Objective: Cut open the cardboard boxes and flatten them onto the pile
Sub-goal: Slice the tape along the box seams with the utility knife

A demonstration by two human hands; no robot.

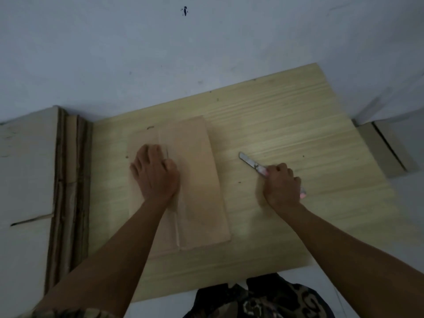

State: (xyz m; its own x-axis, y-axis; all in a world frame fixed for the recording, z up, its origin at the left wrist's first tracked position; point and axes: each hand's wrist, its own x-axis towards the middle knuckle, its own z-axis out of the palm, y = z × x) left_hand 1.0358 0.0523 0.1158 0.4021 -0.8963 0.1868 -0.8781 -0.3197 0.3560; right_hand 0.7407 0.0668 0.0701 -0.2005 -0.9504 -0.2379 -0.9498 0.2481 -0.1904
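On board (286,125), left hand (156,173) presses box (199,180) flat-fingered, right hand (282,187) grips knife (252,165); a slip might nick those fingers.

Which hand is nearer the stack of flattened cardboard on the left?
Left. The left hand presses the cardboard box beside the stack; the right hand, holding the knife, is farther right.

Dim, flat light — soft focus throughout, wide-angle bending at the edges.
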